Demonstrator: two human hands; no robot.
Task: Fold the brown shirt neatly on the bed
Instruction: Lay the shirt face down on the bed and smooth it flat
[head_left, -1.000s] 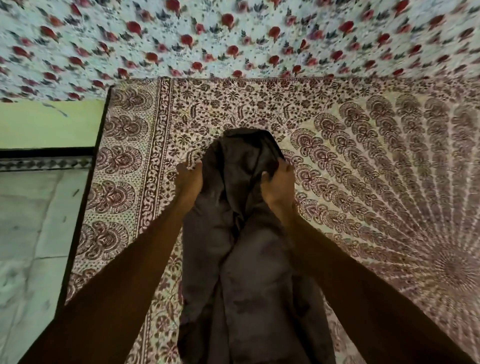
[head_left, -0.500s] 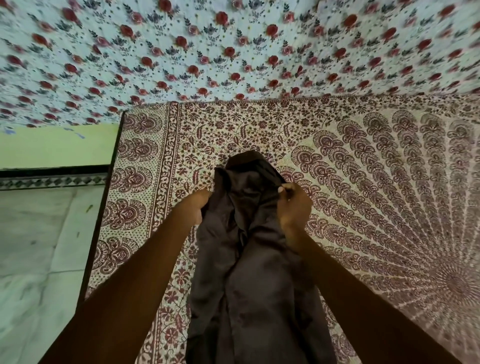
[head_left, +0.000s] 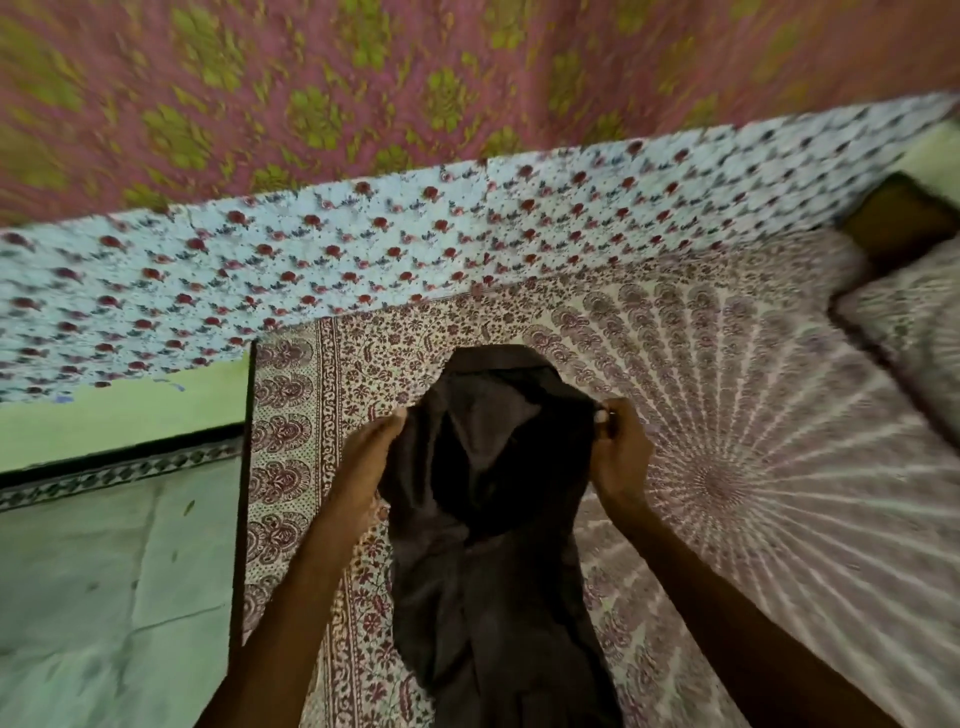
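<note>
The brown shirt (head_left: 488, 519) hangs bunched between my hands above the bed (head_left: 753, 467), its lower part trailing toward me over the patterned sheet. My left hand (head_left: 369, 457) grips the shirt's left upper edge. My right hand (head_left: 618, 447) pinches the right upper edge between thumb and fingers. The top of the shirt is spread open between the two hands, showing a dark hollow inside. Its bottom end runs out of the frame.
The bed's dark left edge (head_left: 244, 493) borders a pale tiled floor (head_left: 104, 597). A floral cloth (head_left: 363, 249) and a pink-and-green fabric (head_left: 363, 78) cover the wall behind. A pillow (head_left: 904, 332) lies at the right end of the bed.
My hands have moved apart, spreading the top of the shirt wider. The camera has tilted up, bringing the pink fabric and the pillow into view.
</note>
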